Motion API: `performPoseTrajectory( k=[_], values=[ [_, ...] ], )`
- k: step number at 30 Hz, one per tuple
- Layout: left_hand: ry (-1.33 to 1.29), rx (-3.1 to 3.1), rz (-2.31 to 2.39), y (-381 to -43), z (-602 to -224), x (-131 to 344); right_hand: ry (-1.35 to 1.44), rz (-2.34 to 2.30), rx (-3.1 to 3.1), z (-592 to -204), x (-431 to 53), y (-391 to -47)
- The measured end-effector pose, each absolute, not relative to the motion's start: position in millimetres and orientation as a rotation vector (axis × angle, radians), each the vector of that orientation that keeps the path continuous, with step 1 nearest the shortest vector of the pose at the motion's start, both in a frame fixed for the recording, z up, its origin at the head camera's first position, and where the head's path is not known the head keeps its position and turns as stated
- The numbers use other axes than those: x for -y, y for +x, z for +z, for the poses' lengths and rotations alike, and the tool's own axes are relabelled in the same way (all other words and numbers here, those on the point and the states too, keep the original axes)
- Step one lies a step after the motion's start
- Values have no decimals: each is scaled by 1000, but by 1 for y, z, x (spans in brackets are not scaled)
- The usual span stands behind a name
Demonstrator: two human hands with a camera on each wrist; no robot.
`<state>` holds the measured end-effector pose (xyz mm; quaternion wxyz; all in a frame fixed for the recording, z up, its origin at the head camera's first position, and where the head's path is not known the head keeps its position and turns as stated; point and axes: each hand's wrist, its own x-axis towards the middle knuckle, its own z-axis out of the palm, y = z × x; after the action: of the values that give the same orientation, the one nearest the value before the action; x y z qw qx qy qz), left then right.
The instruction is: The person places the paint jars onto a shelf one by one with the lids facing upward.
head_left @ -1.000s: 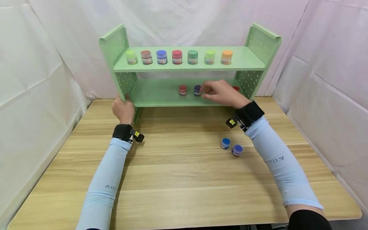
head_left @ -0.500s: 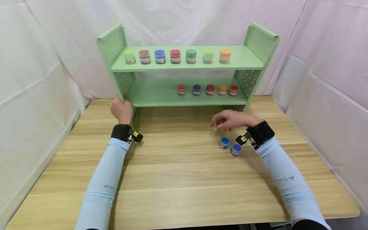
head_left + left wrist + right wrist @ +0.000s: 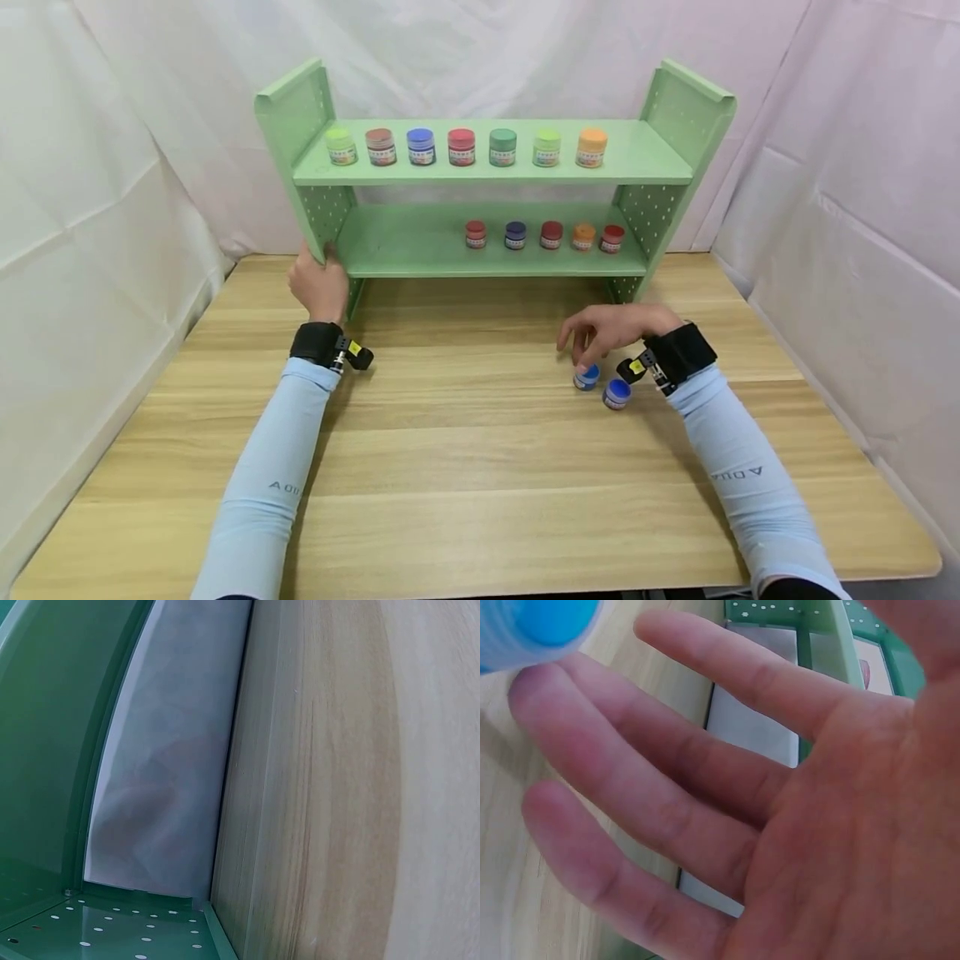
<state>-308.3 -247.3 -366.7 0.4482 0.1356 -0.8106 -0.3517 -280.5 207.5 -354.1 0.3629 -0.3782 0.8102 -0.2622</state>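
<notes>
My left hand (image 3: 318, 285) grips the lower front edge of the left side panel of a light green two-tier shelf (image 3: 480, 265). Only the shelf's underside, its perforated panel and the wooden tabletop appear in the left wrist view; the hand itself is out of that picture. At the front right, my right hand (image 3: 611, 329) reaches down over a small blue-lidded paint jar (image 3: 587, 382), fingertips right at its lid. In the right wrist view the fingers spread loosely, with the jar's blue lid (image 3: 555, 619) beyond them. A second jar, violet-blue (image 3: 617, 395), stands close beside it on the table.
On the upper tier several paint jars stand in a row, among them a green jar (image 3: 502, 148) and an orange one (image 3: 591, 148). The lower tier's right half bears several smaller jars, including a dark purple jar (image 3: 515, 237). White cloth (image 3: 480, 50) hangs behind the table (image 3: 450, 467).
My right hand has come away from the lower tier, uncovering the jars there, and moved down to the blue-lidded jar on the table. The left hand stays on the shelf panel.
</notes>
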Motion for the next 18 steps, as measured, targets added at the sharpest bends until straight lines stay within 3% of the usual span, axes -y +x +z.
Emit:
performPoseTrajectory(
  k=[18],
  values=[
    [349, 2013, -876, -309, -366, 246, -894, -580, -2087, -362, -207, -282]
  ],
)
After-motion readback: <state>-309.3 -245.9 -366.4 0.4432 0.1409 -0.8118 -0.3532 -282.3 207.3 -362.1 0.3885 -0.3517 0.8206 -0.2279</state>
